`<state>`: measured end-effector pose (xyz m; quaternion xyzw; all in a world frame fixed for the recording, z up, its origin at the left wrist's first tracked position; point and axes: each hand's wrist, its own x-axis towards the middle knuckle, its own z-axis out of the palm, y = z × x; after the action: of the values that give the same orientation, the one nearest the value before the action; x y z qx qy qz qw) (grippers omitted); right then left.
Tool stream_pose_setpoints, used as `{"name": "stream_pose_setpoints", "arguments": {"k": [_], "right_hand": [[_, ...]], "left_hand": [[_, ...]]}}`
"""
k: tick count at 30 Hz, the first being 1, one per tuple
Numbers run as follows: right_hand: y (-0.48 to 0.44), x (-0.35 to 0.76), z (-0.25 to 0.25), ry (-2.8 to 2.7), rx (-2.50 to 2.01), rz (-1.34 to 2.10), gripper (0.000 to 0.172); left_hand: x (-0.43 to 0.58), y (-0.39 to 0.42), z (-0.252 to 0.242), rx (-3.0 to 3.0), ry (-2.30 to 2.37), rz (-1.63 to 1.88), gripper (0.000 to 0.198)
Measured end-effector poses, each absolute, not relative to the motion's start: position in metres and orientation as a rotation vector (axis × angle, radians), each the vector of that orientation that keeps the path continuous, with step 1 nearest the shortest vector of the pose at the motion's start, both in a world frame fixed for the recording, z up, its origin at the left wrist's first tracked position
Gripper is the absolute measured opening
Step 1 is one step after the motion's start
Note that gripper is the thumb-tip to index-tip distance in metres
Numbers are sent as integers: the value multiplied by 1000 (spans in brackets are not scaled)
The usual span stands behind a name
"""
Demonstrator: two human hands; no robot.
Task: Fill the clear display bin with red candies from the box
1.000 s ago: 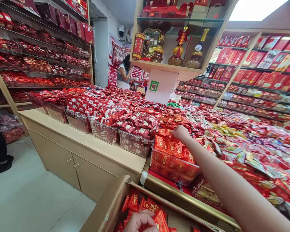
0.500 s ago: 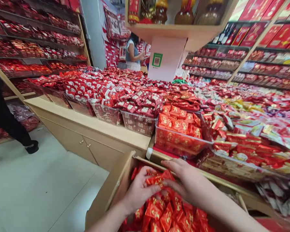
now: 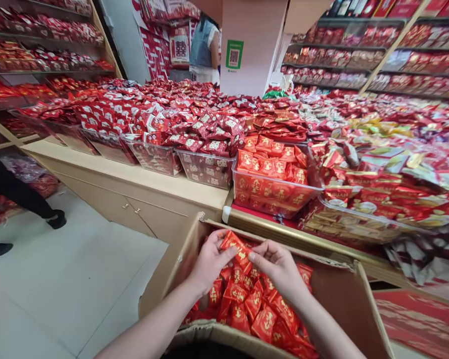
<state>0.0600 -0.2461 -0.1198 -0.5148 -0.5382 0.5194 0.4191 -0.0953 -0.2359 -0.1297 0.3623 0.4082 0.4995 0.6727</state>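
Both of my hands hold red packets with gold lettering over an open cardboard box (image 3: pixel 344 294). My left hand (image 3: pixel 214 259) is closed on the left side of a red packet (image 3: pixel 238 250), thumb on its face. My right hand (image 3: pixel 279 264) pinches the lower right end of it between thumb and fingers. Whether a second packet lies behind it is hidden. Below my hands, many loose red packets (image 3: pixel 264 319) of the same kind fill the box. Just beyond the box, a clear plastic bin (image 3: pixel 273 192) holds neatly stacked red packets with similar gold lettering.
A wooden counter (image 3: pixel 134 172) carries several clear bins of wrapped packets. Shelves (image 3: pixel 48 70) line the left wall. A white pillar (image 3: pixel 252 55) with a green code sign rises from the display. One person (image 3: pixel 205 47) stands behind it; another's dark-clad leg (image 3: pixel 22 194) shows on the left.
My view has tilted down, showing more of the box. My hands have come up off the pile, and a red packet now shows clearly between them. The person behind has turned and shifted.
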Motion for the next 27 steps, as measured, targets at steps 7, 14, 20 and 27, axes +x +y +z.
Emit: {"name": "stream_pose_setpoints", "arguments": {"k": [7, 14, 20, 27], "right_hand": [[-253, 72, -113, -2418, -1018, 240, 45], [-234, 93, -46, -2486, -797, -159, 30], [-141, 108, 10, -2218, -1056, -511, 26], [-76, 91, 12, -2451, -1314, -442, 21]], "left_hand": [[-103, -234, -131, 581, 867, 960, 33], [-112, -226, -99, 1040, 1063, 1045, 29], [-119, -134, -25, 2189, 1140, 1333, 21], [-99, -59, -2, 2697, 1200, 836, 19]]}}
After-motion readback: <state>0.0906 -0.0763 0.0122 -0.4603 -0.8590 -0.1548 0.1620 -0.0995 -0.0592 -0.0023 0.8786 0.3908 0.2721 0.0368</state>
